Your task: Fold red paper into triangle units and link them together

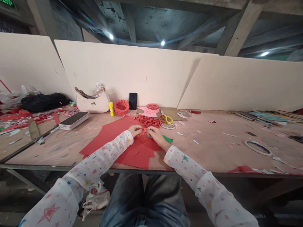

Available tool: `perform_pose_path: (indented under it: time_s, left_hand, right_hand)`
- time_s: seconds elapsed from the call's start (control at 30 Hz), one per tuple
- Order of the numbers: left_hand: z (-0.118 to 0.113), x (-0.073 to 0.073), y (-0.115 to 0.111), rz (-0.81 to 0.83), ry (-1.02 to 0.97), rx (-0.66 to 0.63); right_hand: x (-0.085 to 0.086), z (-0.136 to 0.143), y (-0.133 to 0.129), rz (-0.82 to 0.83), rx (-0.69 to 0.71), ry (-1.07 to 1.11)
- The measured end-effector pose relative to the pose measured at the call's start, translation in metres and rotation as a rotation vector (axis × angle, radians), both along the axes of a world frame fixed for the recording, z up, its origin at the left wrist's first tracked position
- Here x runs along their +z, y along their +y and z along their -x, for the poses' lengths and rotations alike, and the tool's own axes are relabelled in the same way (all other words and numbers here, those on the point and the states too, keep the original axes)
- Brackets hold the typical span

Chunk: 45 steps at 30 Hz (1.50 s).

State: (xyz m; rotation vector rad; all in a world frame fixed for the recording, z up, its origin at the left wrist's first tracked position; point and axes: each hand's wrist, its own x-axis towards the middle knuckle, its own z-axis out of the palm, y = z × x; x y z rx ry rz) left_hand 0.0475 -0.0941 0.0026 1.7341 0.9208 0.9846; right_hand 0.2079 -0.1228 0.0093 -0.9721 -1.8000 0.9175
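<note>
Between my two hands is a small piece of red paper [143, 132], pinched from both sides. My left hand [135, 130] grips its left end, with the fingertips closed. At the other end, my right hand [154, 135] has its thumb and fingers pressed together on the paper. Under both hands lie overlapping sheets of red paper [111, 135]. Just beyond is a heap of small folded red paper pieces [149, 120]. Scissors [166, 118] with yellow and orange handles and a roll of tape [168, 126] lie to the right of the heap. A green object [168, 138] is partly hidden behind my right wrist.
Along the back stand a white handbag [92, 102], a yellow glue stick [111, 109], a ring of folded red paper [121, 107] and a phone [133, 101]. A power bank-like white block [74, 120] is left. Another tape roll [258, 148] and paper scraps lie right.
</note>
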Motion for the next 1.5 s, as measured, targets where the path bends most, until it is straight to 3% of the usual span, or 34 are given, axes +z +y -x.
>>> perform_pose_path:
  time_s: [0.33, 0.57, 0.8, 1.5]
  left_hand:
    - [-0.001, 0.003, -0.004, 0.052, 0.052, 0.017]
    - [0.003, -0.001, 0.008, 0.180, 0.109, 0.079]
    - [0.004, 0.001, 0.009, 0.247, 0.149, 0.054]
    - [0.001, 0.003, -0.007, 0.065, 0.127, -0.130]
  right_hand:
    - [-0.003, 0.000, 0.003, -0.071, -0.042, -0.040]
    - [0.005, 0.004, -0.002, -0.145, 0.047, 0.058]
    - [0.006, 0.002, -0.001, -0.156, 0.066, 0.043]
    - [0.004, 0.004, -0.003, -0.141, 0.047, 0.040]
